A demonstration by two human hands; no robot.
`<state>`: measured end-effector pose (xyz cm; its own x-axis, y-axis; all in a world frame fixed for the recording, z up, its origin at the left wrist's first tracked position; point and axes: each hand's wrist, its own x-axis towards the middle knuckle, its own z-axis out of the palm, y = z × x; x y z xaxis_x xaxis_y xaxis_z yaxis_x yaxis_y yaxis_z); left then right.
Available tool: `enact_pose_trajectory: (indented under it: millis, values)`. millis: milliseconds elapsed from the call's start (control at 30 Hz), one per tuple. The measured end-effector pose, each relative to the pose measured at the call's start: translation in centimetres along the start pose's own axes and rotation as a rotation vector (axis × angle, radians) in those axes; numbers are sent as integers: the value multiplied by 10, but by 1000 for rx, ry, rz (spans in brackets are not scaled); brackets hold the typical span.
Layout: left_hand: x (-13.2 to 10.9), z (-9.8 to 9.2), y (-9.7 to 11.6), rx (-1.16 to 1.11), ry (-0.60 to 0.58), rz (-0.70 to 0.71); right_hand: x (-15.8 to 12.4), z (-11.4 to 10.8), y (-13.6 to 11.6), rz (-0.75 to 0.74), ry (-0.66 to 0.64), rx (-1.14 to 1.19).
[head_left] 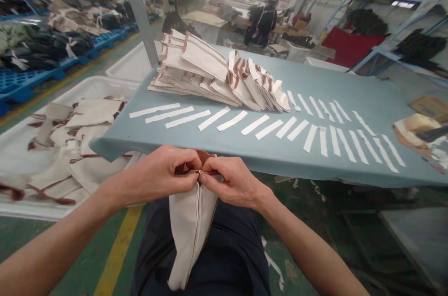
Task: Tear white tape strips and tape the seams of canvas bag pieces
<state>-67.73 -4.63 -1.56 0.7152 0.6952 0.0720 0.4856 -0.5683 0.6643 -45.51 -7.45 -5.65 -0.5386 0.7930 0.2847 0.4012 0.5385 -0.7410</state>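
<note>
Over my lap hangs a cream fabric piece (187, 221) with a brown-edged seam running down its middle and a brown lining at its top. My left hand (175, 168) pinches the top edge from the left side. Close against it, my right hand (233, 179) grips the same edge, thumb and fingers pressed together at the seam. The two hands almost touch. Just beyond them lies the front edge of the blue-covered table (168, 139), where white strips (210, 118) are laid out in rows.
A stack of cream pieces with brown edges (199, 67) rises on the table's far left. At left, a white bin (94, 86) holds several more loose pieces. Right of the table sits a cardboard box (429, 109). A person (262, 23) is farther back, among worktables.
</note>
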Motion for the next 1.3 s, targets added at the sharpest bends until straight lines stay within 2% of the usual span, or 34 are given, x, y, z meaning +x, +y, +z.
enact_pose_trajectory:
  millis: [133,233,500,567,700,767,900,1000,1067,1133,1233,1300]
  values:
    - [7,-7,8,121,-26,130,1,2,-1,105,12,9]
    - [10,-4,9,153,-36,205,0,5,1,189,16,34]
    - [4,16,-4,328,135,364,1,1,7,214,36,39]
    - [2,18,-7,385,159,396,3,-4,8,240,26,150]
    - [-1,18,-13,439,153,502,2,-10,8,320,-112,528]
    - [-3,18,-16,429,147,536,1,-8,9,336,-123,643]
    - [-5,22,-25,416,121,527,-2,4,14,406,-68,735]
    - [-8,28,-29,374,121,496,-4,9,16,408,-73,697]
    - [-9,29,-27,265,129,444,-6,7,14,356,-72,587]
    - [-10,28,-21,128,107,333,-7,3,11,268,-54,429]
    - [-9,18,-11,4,1,160,-10,-4,6,127,-21,172]
    - [-7,10,-6,-34,-94,124,-11,-6,3,36,-5,31]
